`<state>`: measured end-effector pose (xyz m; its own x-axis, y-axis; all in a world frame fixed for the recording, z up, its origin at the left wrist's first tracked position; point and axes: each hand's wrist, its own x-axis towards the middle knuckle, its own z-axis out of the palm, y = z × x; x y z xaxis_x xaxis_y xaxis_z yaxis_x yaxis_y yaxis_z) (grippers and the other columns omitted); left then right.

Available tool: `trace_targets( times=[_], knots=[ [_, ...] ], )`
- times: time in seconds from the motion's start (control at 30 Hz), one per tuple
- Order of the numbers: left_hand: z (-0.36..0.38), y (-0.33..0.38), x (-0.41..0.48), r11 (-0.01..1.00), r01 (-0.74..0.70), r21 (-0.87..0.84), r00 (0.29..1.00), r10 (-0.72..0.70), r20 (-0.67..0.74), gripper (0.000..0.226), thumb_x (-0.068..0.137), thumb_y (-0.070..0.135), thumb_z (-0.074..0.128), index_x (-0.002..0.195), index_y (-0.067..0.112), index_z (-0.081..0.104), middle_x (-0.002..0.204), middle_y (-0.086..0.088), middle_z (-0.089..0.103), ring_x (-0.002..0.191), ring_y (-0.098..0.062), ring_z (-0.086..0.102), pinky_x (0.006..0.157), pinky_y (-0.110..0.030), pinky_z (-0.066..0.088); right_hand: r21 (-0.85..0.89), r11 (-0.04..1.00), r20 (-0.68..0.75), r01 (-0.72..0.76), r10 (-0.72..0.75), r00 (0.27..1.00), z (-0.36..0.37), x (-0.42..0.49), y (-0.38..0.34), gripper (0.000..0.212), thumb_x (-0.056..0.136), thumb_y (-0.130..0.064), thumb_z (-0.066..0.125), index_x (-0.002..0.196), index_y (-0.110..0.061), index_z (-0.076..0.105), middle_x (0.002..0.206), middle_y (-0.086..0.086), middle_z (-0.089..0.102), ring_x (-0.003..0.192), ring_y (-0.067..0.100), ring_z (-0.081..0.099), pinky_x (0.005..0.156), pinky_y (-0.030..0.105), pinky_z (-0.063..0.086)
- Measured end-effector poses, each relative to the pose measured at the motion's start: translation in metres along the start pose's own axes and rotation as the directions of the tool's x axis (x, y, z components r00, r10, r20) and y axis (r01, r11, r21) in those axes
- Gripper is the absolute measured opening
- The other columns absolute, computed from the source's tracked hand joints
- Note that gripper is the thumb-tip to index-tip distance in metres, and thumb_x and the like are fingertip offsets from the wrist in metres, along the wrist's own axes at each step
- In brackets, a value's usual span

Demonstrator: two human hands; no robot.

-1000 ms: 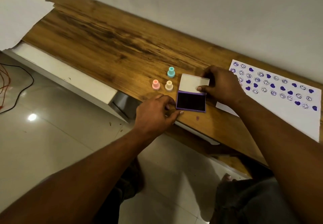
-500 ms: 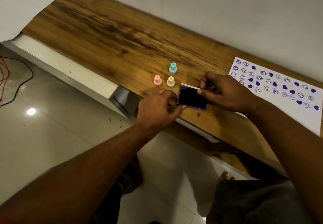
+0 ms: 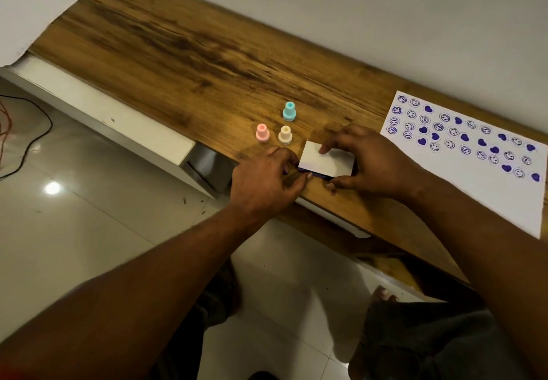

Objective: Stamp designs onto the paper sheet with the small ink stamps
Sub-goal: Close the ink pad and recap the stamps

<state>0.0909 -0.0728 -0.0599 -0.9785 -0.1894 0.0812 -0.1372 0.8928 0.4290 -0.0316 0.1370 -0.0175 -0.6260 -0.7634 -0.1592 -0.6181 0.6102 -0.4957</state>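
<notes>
The purple ink pad (image 3: 326, 161) lies near the front edge of the wooden bench, its white lid folded down over it. My right hand (image 3: 367, 160) grips the pad from the right, fingers on the lid and thumb at its front. My left hand (image 3: 264, 178) pinches the pad's left front corner. Three small stamps stand just left of it: pink (image 3: 262, 132), cream (image 3: 285, 134) and teal (image 3: 289, 111). The white paper sheet (image 3: 474, 178) lies to the right, covered with several purple smiley and heart prints.
The wooden bench top (image 3: 178, 53) runs along a white wall. Another white sheet (image 3: 26, 3) covers its far left end. Below are a tiled floor (image 3: 74, 231) and a cable (image 3: 26, 130) at the left. My knees are under the bench edge.
The ink pad's lid stood open, showing the dark pad. My right hand has swung the lid down over it while my left hand held the base.
</notes>
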Motion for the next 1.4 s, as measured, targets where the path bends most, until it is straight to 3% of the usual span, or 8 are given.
trace_targets(
  times=[0.27, 0.5, 0.77, 0.97, 1.17, 1.4],
  knots=[
    [0.002, -0.001, 0.001, 1.0, -0.007, -0.012, 1.0, 0.007, 0.003, 0.045, 0.088, 0.071, 0.056, 0.115, 0.037, 0.068, 0.095, 0.018, 0.056, 0.084, -0.003, 0.053, 0.062, -0.026, 0.039, -0.084, 0.996, -0.022, 0.039, -0.041, 0.999, 0.002, -0.004, -0.003, 0.068, 0.075, -0.06, 0.081, 0.136, -0.038, 0.062, 0.143, -0.004, 0.054, 0.131, 0.02, 0.05, 0.103, 0.042, 0.049],
    [0.002, 0.0, 0.002, 1.0, -0.017, -0.025, 1.0, 0.017, 0.007, 0.044, 0.089, 0.069, 0.059, 0.115, 0.034, 0.069, 0.095, 0.018, 0.054, 0.083, -0.003, 0.053, 0.063, -0.026, 0.039, -0.221, 0.972, -0.104, 0.082, -0.108, 0.989, 0.004, -0.007, -0.002, 0.043, 0.084, -0.049, 0.079, 0.122, -0.031, 0.074, 0.131, -0.004, 0.067, 0.119, 0.02, 0.061, 0.084, 0.029, 0.046],
    [0.001, 0.002, 0.003, 1.0, -0.013, -0.025, 1.0, 0.014, 0.015, 0.041, 0.09, 0.065, 0.064, 0.117, 0.034, 0.068, 0.097, 0.017, 0.057, 0.085, -0.004, 0.055, 0.064, -0.027, 0.041, -0.061, 0.998, -0.167, 0.002, -0.012, 0.986, 0.007, -0.01, -0.003, 0.058, 0.078, -0.048, 0.084, 0.129, -0.03, 0.066, 0.136, -0.003, 0.061, 0.119, 0.018, 0.06, 0.09, 0.038, 0.056],
    [0.0, 0.003, 0.003, 0.999, -0.018, -0.035, 1.0, 0.018, 0.012, 0.039, 0.09, 0.063, 0.065, 0.116, 0.033, 0.069, 0.095, 0.017, 0.054, 0.083, -0.003, 0.052, 0.061, -0.025, 0.035, -0.085, 0.996, -0.154, 0.009, -0.022, 0.988, 0.01, -0.009, 0.002, 0.06, 0.079, -0.052, 0.083, 0.133, -0.034, 0.066, 0.137, -0.004, 0.061, 0.124, 0.02, 0.057, 0.091, 0.04, 0.055],
    [-0.001, 0.002, 0.004, 0.998, -0.041, -0.048, 0.999, 0.042, 0.012, 0.041, 0.09, 0.063, 0.066, 0.117, 0.031, 0.07, 0.096, 0.017, 0.055, 0.085, -0.003, 0.053, 0.065, -0.027, 0.041, -0.134, 0.99, -0.143, 0.037, -0.057, 0.988, 0.013, -0.008, 0.007, 0.056, 0.081, -0.051, 0.08, 0.134, -0.035, 0.067, 0.135, -0.004, 0.061, 0.124, 0.02, 0.056, 0.089, 0.035, 0.053],
    [-0.001, 0.003, 0.005, 0.998, -0.046, -0.053, 0.999, 0.045, -0.008, 0.054, 0.085, 0.077, 0.057, 0.112, 0.033, 0.071, 0.091, 0.017, 0.059, 0.079, -0.002, 0.055, 0.061, -0.026, 0.045, -0.128, 0.991, -0.124, 0.033, -0.049, 0.991, 0.013, -0.005, 0.008, 0.054, 0.081, -0.05, 0.08, 0.132, -0.037, 0.067, 0.139, -0.006, 0.059, 0.127, 0.019, 0.055, 0.091, 0.035, 0.052]
  ],
)
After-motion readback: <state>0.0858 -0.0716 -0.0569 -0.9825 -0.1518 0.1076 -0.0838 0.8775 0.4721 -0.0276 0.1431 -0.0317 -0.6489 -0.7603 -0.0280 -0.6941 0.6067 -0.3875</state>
